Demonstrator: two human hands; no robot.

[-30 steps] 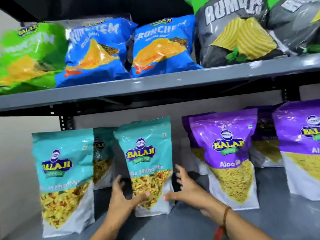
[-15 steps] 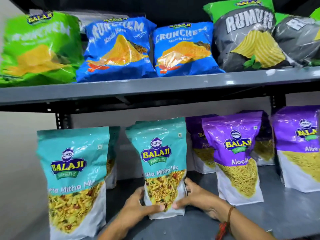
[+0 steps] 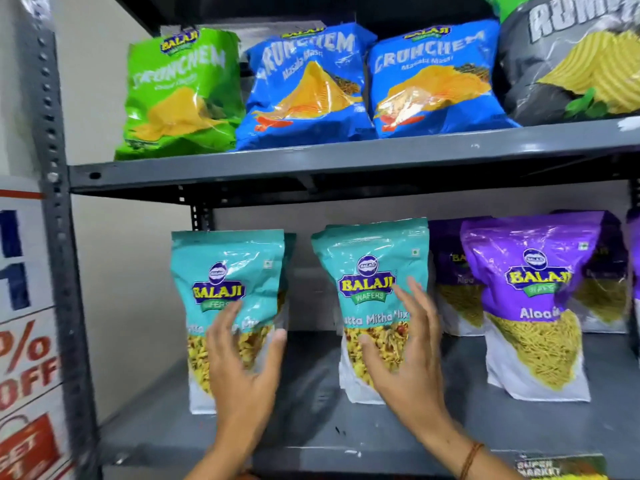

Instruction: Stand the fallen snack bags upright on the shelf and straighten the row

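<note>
Two teal Balaji snack bags stand upright on the lower grey shelf [image 3: 381, 434]: the left teal bag [image 3: 228, 271] and the middle teal bag [image 3: 374, 258]. Another teal bag peeks out behind each. My left hand [image 3: 242, 368] hovers in front of the left teal bag's lower half, fingers spread. In front of the middle teal bag my right hand [image 3: 408, 355] is spread too. Neither hand grips anything. To the right stands an upright purple Balaji bag [image 3: 533, 299], with more purple bags [image 3: 450, 271] behind it.
The upper shelf [image 3: 346, 161] carries a green Crunchem bag [image 3: 180, 91], two blue Crunchem bags [image 3: 308, 88], and a dark Rumbles bag [image 3: 571, 64], all leaning back. A perforated grey upright post [image 3: 55, 237] and a discount poster [image 3: 24, 341] stand at the left.
Both hands let go of the middle teal bag and rose with fingers spread; the left hand shifted over to the left teal bag. The view swung left and downward.
</note>
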